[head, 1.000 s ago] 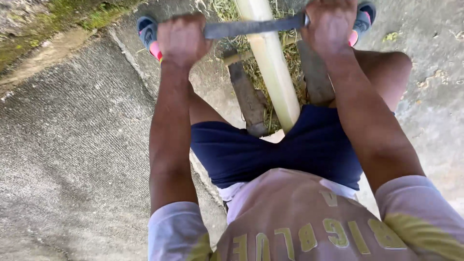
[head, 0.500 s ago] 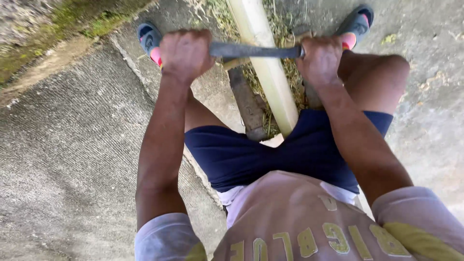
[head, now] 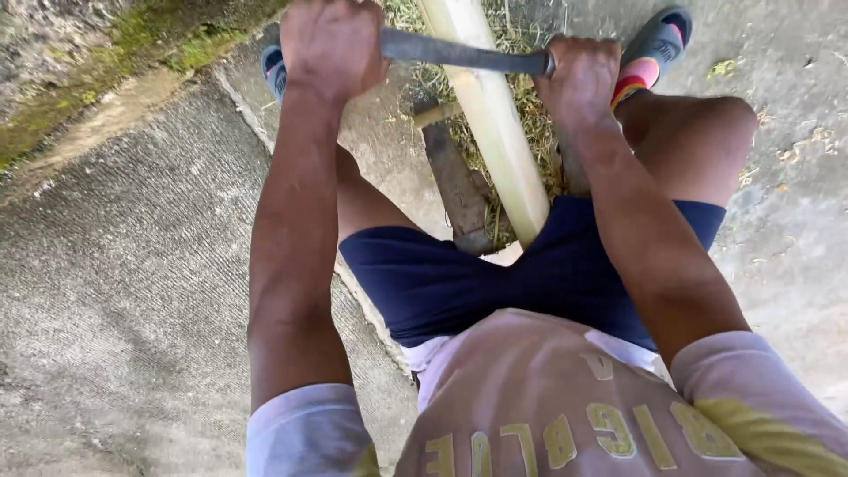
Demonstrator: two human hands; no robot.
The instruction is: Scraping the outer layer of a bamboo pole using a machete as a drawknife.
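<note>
Where blade [head: 464,55] crosses pole [head: 495,132] — ends hidden in fists.

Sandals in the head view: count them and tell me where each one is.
2. One sandal lies at the top left, just beside the left hand. The other sandal is at the top right, past the right hand. Both are partly hidden.

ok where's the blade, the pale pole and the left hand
blade [head: 459,55], head view, bare middle of the flat metal
pale pole [head: 499,146], head view, middle of its shaft
left hand [head: 329,44], head view, back of the hand
</note>
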